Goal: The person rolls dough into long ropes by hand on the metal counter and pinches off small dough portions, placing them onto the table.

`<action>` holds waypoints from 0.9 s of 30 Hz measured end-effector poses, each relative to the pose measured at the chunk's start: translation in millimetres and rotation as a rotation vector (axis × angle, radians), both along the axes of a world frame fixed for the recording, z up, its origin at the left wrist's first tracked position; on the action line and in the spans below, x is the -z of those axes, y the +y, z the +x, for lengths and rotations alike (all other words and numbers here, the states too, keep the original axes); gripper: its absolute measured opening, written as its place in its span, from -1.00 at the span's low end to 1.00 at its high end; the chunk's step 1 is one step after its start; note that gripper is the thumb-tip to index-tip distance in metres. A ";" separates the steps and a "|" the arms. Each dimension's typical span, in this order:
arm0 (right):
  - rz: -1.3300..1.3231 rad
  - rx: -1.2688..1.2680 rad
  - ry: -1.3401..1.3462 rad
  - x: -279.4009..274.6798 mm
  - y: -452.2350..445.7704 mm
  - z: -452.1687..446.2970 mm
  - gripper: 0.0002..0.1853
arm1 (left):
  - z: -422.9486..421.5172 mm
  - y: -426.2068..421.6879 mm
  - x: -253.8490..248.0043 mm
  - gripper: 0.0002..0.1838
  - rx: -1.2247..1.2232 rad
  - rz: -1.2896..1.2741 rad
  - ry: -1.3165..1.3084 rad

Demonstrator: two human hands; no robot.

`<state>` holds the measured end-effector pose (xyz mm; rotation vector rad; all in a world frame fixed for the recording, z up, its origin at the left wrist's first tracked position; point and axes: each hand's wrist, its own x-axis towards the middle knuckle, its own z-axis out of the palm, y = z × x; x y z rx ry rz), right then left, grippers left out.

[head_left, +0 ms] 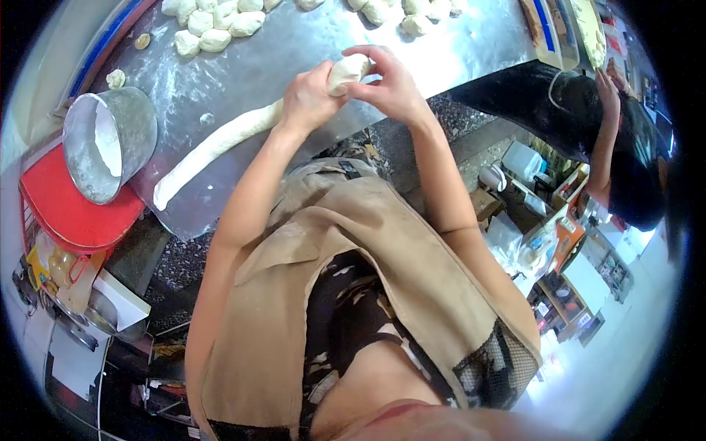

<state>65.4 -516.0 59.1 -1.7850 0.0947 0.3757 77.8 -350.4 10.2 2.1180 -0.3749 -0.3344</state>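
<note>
A long rope of pale dough (220, 142) lies across the floured metal table (294, 37), slanting from the lower left up to my hands. My left hand (312, 98) is wrapped round the rope near its upper right end. The fingers and thumb of my right hand (388, 84) curve round the rounded end piece of dough (348, 72), which bulges out between both hands. Whether that piece is joined to the rope is hidden by my left hand. Several dough lumps (215, 40) sit in a cluster at the table's far left, and more lumps (417, 25) lie at the far middle.
A metal pot (110, 143) with white powder inside stands at the left beside a red stool seat (77, 202). Small dough bits (115, 79) lie near the pot. At the right is a co-worker in dark clothes (636, 162), arms toward a tray of dough (588, 33).
</note>
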 end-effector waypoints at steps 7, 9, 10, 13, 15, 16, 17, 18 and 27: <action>-0.230 -0.042 -0.319 -15.4 6.4 6.0 -0.58 | 3.6 -2.1 -5.8 -0.69 -0.073 0.015 -0.121; -0.488 -0.129 -0.529 -10.2 20.2 8.7 -0.70 | 3.7 -0.8 9.3 -0.72 -0.064 -0.029 -0.145; -0.487 -0.130 -0.529 -5.8 27.8 9.0 -0.70 | 3.8 0.0 14.5 -0.75 -0.053 -0.073 -0.169; -0.497 0.197 -0.669 16.3 50.0 7.8 -0.83 | 5.6 5.7 12.3 -0.79 -0.049 -0.080 -0.169; -0.473 0.219 -0.649 27.1 56.1 9.7 -0.83 | 3.9 9.9 14.2 -0.79 -0.049 -0.082 -0.183; -0.454 0.249 -0.628 33.4 57.4 11.3 -0.83 | 2.6 10.8 14.1 -0.79 -0.054 -0.081 -0.175; -0.451 0.242 -0.638 46.1 54.9 21.6 -0.83 | 3.9 10.9 10.7 -0.78 -0.062 -0.083 -0.173; -0.578 0.249 -0.617 64.4 49.1 38.4 -0.82 | 2.8 11.8 6.7 -0.78 -0.067 -0.084 -0.178; -0.705 -0.216 -0.270 47.3 2.4 33.0 -0.26 | 19.9 40.0 10.7 -0.72 -0.265 -0.370 0.093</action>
